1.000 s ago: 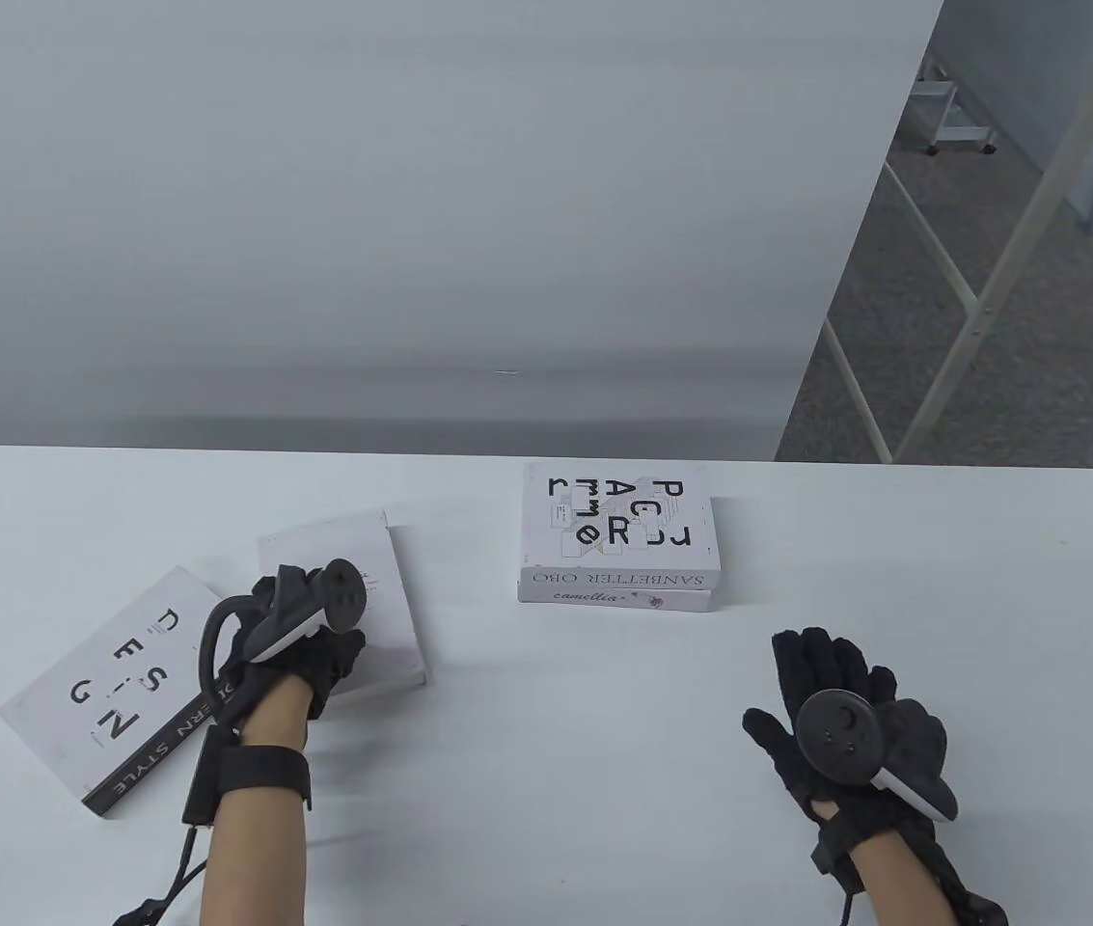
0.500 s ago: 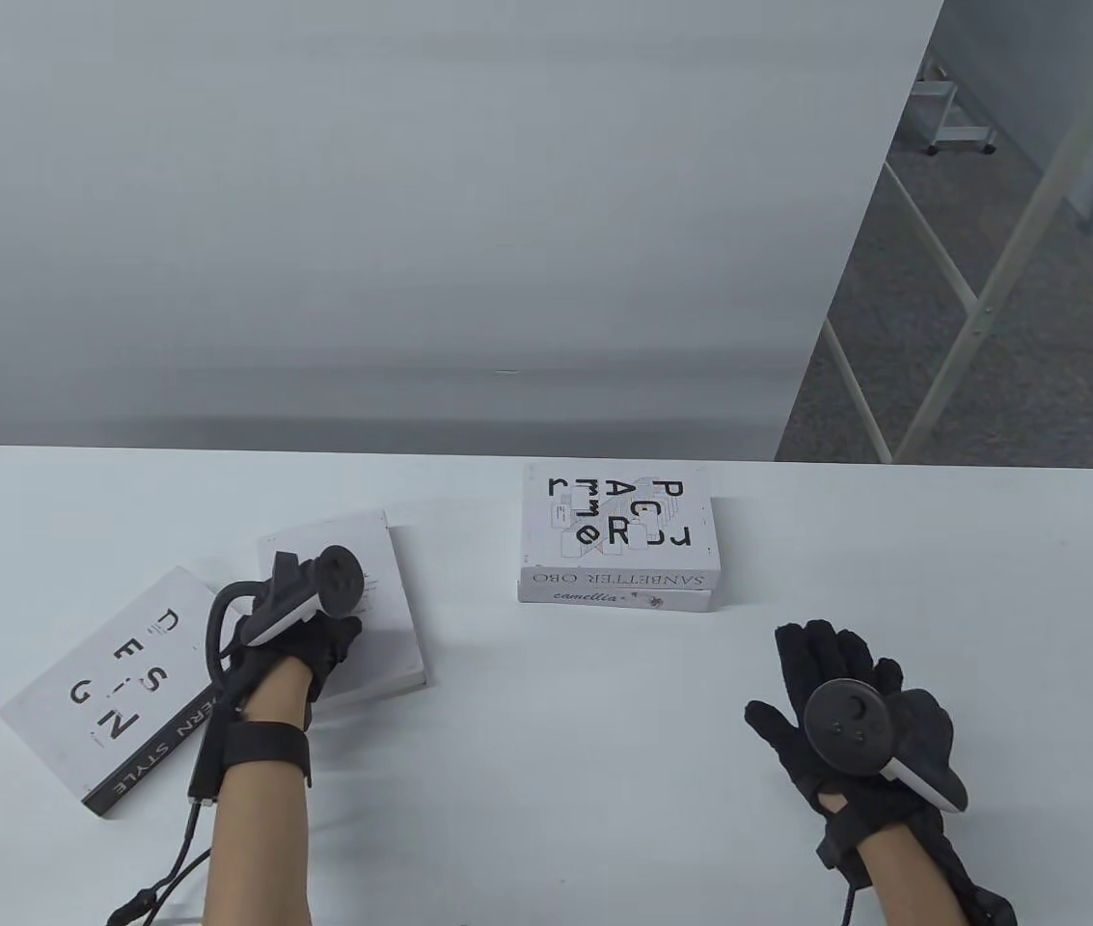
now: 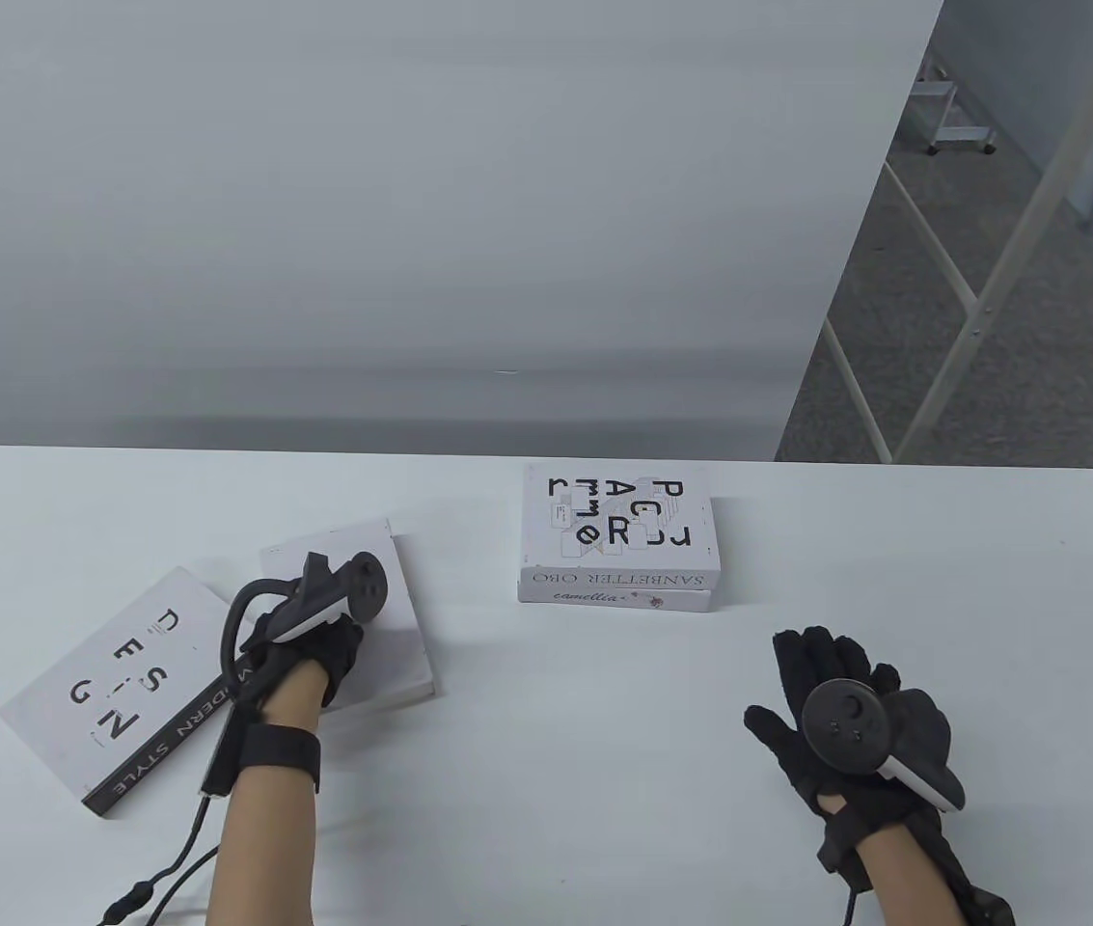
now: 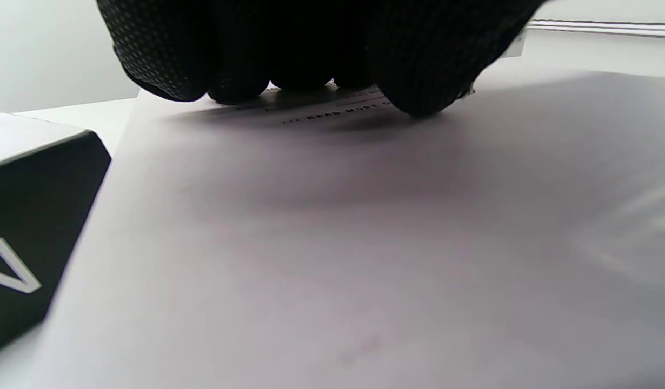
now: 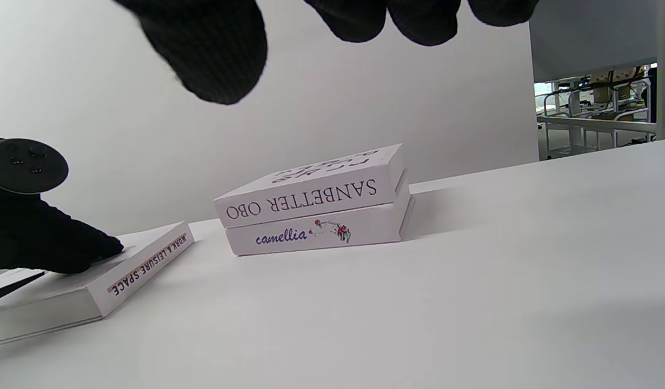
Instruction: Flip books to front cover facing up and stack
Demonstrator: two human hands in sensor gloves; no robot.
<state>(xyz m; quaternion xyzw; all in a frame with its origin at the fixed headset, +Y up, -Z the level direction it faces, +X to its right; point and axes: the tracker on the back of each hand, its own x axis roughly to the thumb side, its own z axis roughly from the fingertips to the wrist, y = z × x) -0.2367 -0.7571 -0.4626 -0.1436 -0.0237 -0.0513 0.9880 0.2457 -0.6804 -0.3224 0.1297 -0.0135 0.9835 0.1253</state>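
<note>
My left hand point(image 3: 319, 656) rests palm down on a white book point(image 3: 396, 617) that lies with a nearly blank cover up; its spine reads "WORK & LEISURE SPACE" in the right wrist view point(image 5: 143, 259). In the left wrist view my fingertips point(image 4: 289, 54) press on that cover point(image 4: 365, 227). A stack of two books point(image 3: 618, 526), "SANBETTER OBO" on "camellia", sits at the table's middle back and also shows in the right wrist view point(image 5: 316, 210). A "DESIGN" book point(image 3: 112, 685) with a black "MODERN STYLE" spine lies at the left. My right hand point(image 3: 821, 685) lies flat and empty on the table.
The white table's point(image 3: 604, 772) far edge runs just behind the stack. A grey wall panel stands behind it. The DESIGN book's black spine point(image 4: 30, 232) lies against the left edge of the white book. My left hand's cable point(image 3: 170, 868) trails to the front edge.
My left hand has slid the white book a little to the right and toward me, turning it slightly. The right hand and the stack have stayed put.
</note>
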